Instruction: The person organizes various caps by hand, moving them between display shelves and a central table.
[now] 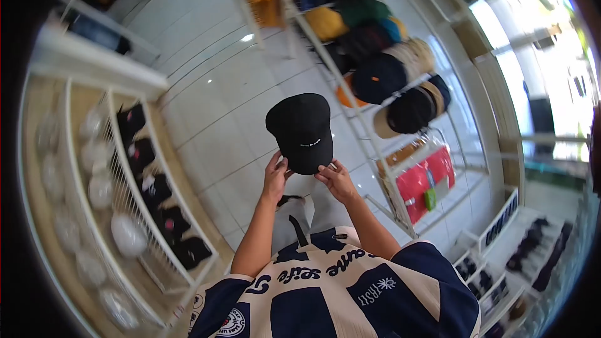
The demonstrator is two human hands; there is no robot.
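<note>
A black cap (pixel 299 126) with small white lettering on its front is held up before me, over the tiled floor. Its brim points toward my body. My left hand (pixel 275 176) grips the cap's lower left edge between thumb and fingers. On the other side, my right hand (pixel 336 179) pinches the brim near its lower right edge. Both forearms reach forward from a navy and cream striped shirt (pixel 325 288).
To the left, a white rack (pixel 119 131) carries several black folded items (pixel 156 191) and clear rounded forms (pixel 128 235). At right, a metal rack (pixel 332 66) bears several caps (pixel 379 78) and a red packaged item (pixel 426 178). White tiles (pixel 219 106) cover the floor.
</note>
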